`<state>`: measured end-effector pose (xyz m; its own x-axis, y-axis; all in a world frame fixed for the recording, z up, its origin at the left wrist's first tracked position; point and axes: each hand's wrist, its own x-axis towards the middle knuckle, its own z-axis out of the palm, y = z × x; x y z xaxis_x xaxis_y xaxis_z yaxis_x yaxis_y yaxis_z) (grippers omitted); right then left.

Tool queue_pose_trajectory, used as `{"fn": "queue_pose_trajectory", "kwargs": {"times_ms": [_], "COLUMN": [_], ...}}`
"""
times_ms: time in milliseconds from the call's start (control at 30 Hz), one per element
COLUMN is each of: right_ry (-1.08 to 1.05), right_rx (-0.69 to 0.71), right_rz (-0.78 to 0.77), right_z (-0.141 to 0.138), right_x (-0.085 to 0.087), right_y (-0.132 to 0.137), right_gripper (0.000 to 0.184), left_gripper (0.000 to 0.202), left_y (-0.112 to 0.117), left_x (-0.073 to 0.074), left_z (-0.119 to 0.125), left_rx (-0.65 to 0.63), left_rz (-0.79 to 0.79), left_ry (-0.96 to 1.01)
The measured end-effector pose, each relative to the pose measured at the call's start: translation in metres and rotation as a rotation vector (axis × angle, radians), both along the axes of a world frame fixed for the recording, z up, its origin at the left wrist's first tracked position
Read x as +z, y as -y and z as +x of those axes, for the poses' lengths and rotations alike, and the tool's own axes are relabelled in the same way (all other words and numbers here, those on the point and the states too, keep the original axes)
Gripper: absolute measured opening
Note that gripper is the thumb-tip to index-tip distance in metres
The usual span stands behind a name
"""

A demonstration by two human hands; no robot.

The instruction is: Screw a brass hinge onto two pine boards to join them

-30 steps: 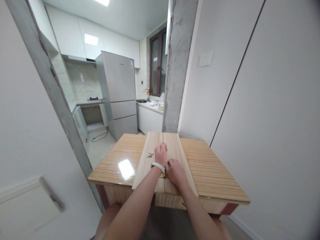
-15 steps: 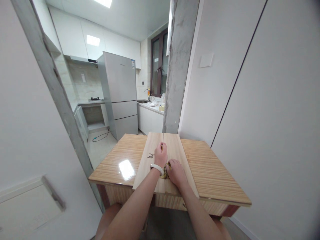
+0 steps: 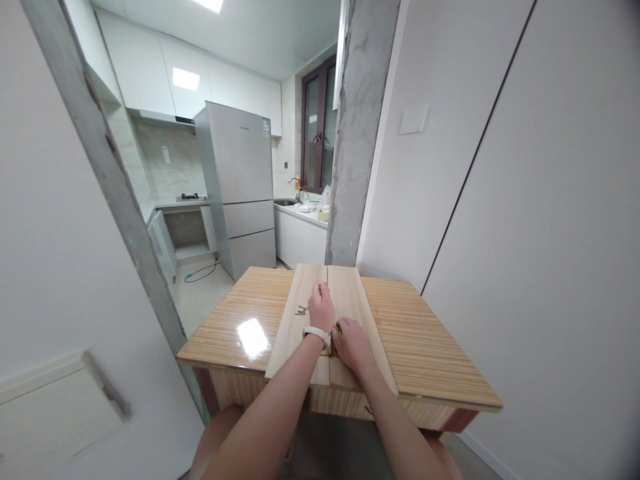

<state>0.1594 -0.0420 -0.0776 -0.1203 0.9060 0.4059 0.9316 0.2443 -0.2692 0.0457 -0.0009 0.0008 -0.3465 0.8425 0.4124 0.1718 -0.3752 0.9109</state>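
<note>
Two pale wooden boards [image 3: 350, 293] lie side by side on a striped wooden table [image 3: 425, 347], meeting at a dark seam. My left hand [image 3: 321, 308], with a white wristband, rests closed over the seam; what it holds is hidden. My right hand [image 3: 351, 345] is closed just behind it, pressing on a brass hinge [image 3: 334, 331] that straddles the seam near the front. A few small dark screws [image 3: 300, 311] lie on the left board beside my left hand.
The table stands against a white wall on the right, with a grey concrete pillar [image 3: 355, 133] behind it. Beyond are a silver fridge [image 3: 240, 187], a kitchen counter with a sink [image 3: 300, 210], and a tilted grey door frame [image 3: 115, 193] on the left.
My left hand has shifted very slightly along the seam; the right hand stays on the hinge. The view barely moved.
</note>
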Motion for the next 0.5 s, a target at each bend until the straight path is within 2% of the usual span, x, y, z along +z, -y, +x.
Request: {"fn": "queue_pose_trajectory", "kwargs": {"times_ms": [267,500], "right_ry": [0.002,0.001], "right_rx": [-0.004,-0.005], "right_rz": [0.011,0.022], "right_z": [0.0000,0.0000], "right_x": [-0.0042,-0.0035], "right_y": [-0.0038,-0.0023], "right_gripper": [0.022,0.021], "left_gripper": [0.035,0.034], "left_y": [-0.0003,0.0003], "left_x": [-0.0004,0.0072], "left_z": [-0.0023,-0.0034], "left_rx": [-0.049,-0.327], "left_rz": [0.012,-0.054], "left_ry": [0.055,0.126]}}
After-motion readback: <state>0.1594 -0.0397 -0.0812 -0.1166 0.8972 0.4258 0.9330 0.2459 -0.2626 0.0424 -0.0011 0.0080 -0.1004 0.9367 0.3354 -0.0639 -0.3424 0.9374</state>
